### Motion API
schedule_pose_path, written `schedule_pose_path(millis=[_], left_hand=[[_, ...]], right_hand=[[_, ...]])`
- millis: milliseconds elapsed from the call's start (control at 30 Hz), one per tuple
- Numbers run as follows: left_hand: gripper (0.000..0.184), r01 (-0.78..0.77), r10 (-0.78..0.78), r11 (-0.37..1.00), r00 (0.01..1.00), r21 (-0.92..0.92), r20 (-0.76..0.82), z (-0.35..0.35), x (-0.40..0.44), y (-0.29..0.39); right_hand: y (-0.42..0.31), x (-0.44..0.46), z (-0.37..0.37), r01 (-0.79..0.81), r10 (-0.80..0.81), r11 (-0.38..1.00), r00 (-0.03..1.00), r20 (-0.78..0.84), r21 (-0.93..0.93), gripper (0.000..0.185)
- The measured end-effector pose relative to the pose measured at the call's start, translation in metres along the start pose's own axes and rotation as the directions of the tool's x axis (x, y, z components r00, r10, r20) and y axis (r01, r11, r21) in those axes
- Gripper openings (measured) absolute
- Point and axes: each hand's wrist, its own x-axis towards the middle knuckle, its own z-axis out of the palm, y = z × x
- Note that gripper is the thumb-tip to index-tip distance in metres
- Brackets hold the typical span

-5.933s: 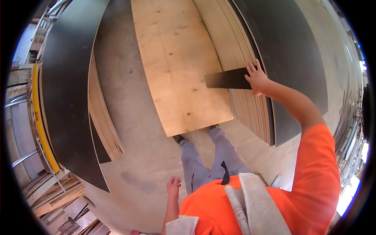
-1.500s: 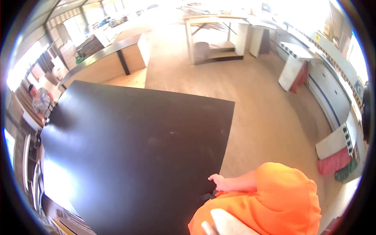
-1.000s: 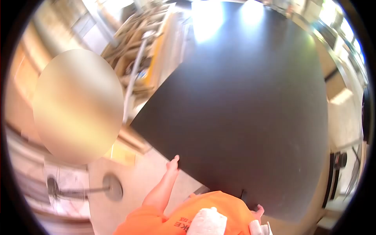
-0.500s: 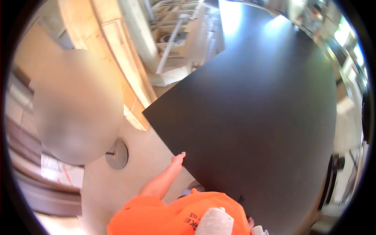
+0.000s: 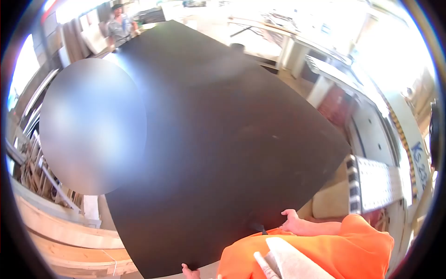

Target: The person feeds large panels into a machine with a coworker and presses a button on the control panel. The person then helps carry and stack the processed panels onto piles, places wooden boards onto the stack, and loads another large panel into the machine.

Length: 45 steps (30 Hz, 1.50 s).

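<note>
A large dark panel (image 5: 232, 135) stretches across the middle of the view, held flat at about waist height. My left hand (image 5: 190, 271) grips its near edge at the bottom, with fingertips showing on the top face. My right hand (image 5: 291, 220) grips the near right edge, its thumb over the top and the other fingers largely hidden. At the far left end a co-worker (image 5: 121, 29) in a grey shirt stands by the panel. A blurred oval covers part of the panel's left side.
A machine (image 5: 409, 139) with a striped edge runs along the right, and its perforated white table (image 5: 378, 183) is close to the panel's right corner. Stacked timber (image 5: 79, 253) lies at the lower left. A bench frame (image 5: 283, 46) stands beyond the panel.
The view has swung to the right, bringing the machine and bench frame into sight. The panel now points up and left. Both hands still hold its near edge.
</note>
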Motion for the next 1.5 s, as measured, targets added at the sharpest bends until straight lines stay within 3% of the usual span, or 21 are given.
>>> schedule_pose_path(millis=[67, 200, 300, 367, 400, 567, 633, 733, 867, 967, 1067, 1133, 1267, 1500], left_hand=[[0.038, 0.038, -0.031, 0.994, 0.997, 0.1, -0.069, -0.024, -0.043, -0.001], [0.044, 0.099, -0.084, 0.971, 0.993, 0.219, -0.08, -0.079, -0.111, -0.027], [0.048, 0.12, -0.108, 0.955, 0.993, 0.271, -0.056, -0.128, -0.155, -0.052], [0.05, 0.116, -0.11, 0.949, 0.993, 0.293, -0.034, -0.161, -0.184, -0.067], [0.052, 0.118, -0.118, 0.944, 0.993, 0.307, -0.02, -0.178, -0.198, -0.071], [0.059, 0.135, -0.155, 0.926, 0.988, 0.352, 0.028, -0.265, -0.264, -0.083], [0.061, 0.148, -0.168, 0.92, 0.985, 0.364, 0.025, -0.306, -0.287, -0.081], [0.066, 0.186, -0.202, 0.904, 0.979, 0.384, 0.001, -0.371, -0.322, -0.076], [0.071, 0.279, -0.301, 0.883, 0.954, 0.377, -0.001, -0.435, -0.375, -0.07], [0.064, 0.255, -0.27, 0.884, 0.963, 0.393, -0.018, -0.444, -0.42, -0.077], [0.058, 0.006, -0.042, 0.831, 0.998, 0.556, 0.052, -0.485, -0.405, -0.1], [0.057, 0.074, -0.116, 0.827, 0.992, 0.557, 0.04, -0.528, -0.382, -0.115], [0.055, 0.075, -0.152, 0.806, 0.985, 0.587, 0.083, -0.499, -0.435, -0.158], [0.053, 0.023, -0.176, 0.769, 0.968, 0.639, 0.177, -0.502, -0.539, -0.274]], right_hand=[[0.036, -0.018, -0.053, 0.005, -0.013, 0.997, 0.992, -0.124, -0.071, 0.088], [0.093, -0.08, -0.147, -0.078, 0.088, 0.993, 0.988, -0.123, 0.084, 0.102], [0.118, -0.007, -0.258, 0.127, -0.123, 0.987, 0.991, -0.048, 0.094, 0.078], [0.144, -0.042, -0.301, 0.215, -0.245, 0.959, 0.956, 0.162, 0.183, 0.061], [0.153, -0.047, -0.321, 0.215, -0.241, 0.939, 0.968, 0.069, 0.268, 0.042], [0.196, -0.048, -0.442, 0.127, -0.195, 0.93, 0.966, 0.17, 0.345, 0.047], [0.221, -0.082, -0.467, 0.165, -0.196, 0.923, 0.979, 0.056, 0.348, 0.046], [0.252, -0.069, -0.533, 0.099, -0.09, 0.934, 0.995, -0.039, 0.344, 0.043], [0.296, -0.087, -0.606, 0.147, -0.156, 0.93, 0.988, 0.0, 0.337, 0.041], [0.318, -0.083, -0.657, 0.173, -0.207, 0.899, 0.977, 0.041, 0.402, 0.042], [0.332, -0.104, -0.701, 0.171, -0.208, 0.881, 0.978, 0.035, 0.442, 0.043], [0.333, -0.1, -0.74, 0.205, -0.242, 0.866, 0.97, 0.024, 0.456, 0.041], [0.314, -0.085, -0.813, 0.233, -0.311, 0.812, 0.949, 0.058, 0.534, 0.036], [0.259, -0.082, -0.954, 0.551, -0.506, 0.716, 0.833, -0.225, 0.428, 0.025]])
